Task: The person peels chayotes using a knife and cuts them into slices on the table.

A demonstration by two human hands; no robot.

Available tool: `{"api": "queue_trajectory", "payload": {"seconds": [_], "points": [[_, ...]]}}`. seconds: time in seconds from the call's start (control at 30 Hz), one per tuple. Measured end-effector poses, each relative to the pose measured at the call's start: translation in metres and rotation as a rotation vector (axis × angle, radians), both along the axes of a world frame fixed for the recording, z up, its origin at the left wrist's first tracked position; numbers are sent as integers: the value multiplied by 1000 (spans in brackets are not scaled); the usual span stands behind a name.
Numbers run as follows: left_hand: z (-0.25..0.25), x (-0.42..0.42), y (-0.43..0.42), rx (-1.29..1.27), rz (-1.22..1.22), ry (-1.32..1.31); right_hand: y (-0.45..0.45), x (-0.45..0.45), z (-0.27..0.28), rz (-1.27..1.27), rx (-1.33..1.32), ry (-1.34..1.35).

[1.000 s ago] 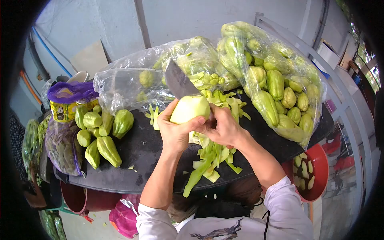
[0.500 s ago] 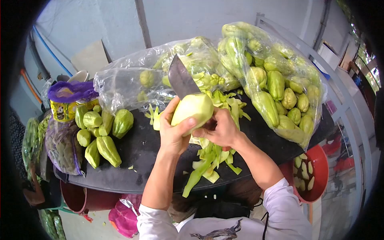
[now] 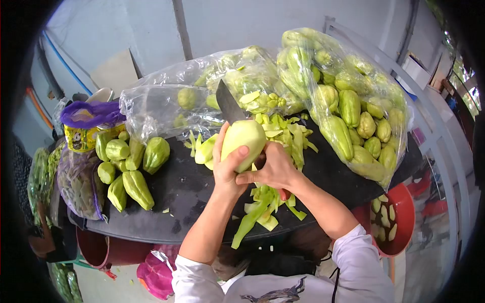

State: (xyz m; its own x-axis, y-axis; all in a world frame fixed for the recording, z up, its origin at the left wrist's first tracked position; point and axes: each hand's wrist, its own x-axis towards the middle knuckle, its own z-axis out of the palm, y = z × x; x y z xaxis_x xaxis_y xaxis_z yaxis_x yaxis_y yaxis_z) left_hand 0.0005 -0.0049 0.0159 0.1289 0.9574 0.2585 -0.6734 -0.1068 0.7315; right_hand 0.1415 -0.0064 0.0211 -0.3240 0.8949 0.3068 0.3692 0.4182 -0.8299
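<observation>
My left hand [image 3: 230, 164] is wrapped round a pale, peeled chayote [image 3: 244, 142] above the black table [image 3: 177, 202]. Behind the chayote, my right hand [image 3: 275, 169] grips a knife whose dark, broad blade [image 3: 230, 103] points up and to the left; a bit of its red handle shows below the palm. Green peelings [image 3: 260, 209] lie in a heap under and beyond my hands. A pale peeled piece [image 3: 206, 150] rests on the table just left of the chayote.
Unpeeled chayotes [image 3: 137, 189] sit at the left beside a purple net bag [image 3: 80, 184]. Clear plastic bags of chayotes [image 3: 348, 108] fill the back and right. A red bucket [image 3: 408, 217] with cut pieces stands below the right edge. A person's arm [image 3: 45, 240] shows at far left.
The chayote has turned more upright in my left hand and dropped slightly. The blade has shifted a little right, and more of the peeled piece on the table shows.
</observation>
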Motion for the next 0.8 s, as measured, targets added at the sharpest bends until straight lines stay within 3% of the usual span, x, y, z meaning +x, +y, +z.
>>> {"api": "queue_trajectory", "payload": {"seconds": [0.07, 0.17, 0.33, 0.43, 0.6, 0.67, 0.8], "points": [[-3, 6, -2, -37, 117, 31, 2, -2, -4, -3, 8, 25], [-9, 0, 0, -54, -15, -143, 0, -4, -5, -32, 46, 37], [-12, 0, -1, -39, -11, -195, -3, -7, 0, -52, 102, 43], [-14, 2, -2, -31, 8, -212, -6, -6, 6, -42, -12, -37], [-6, 2, -6, -50, 45, -239, -1, -3, -4, -72, 121, 2], [4, -7, -2, 87, -192, -193, -6, 3, 5, -69, 107, -36], [17, -2, -8, 68, -122, -140, -2, 7, 4, -111, 226, -130]]}}
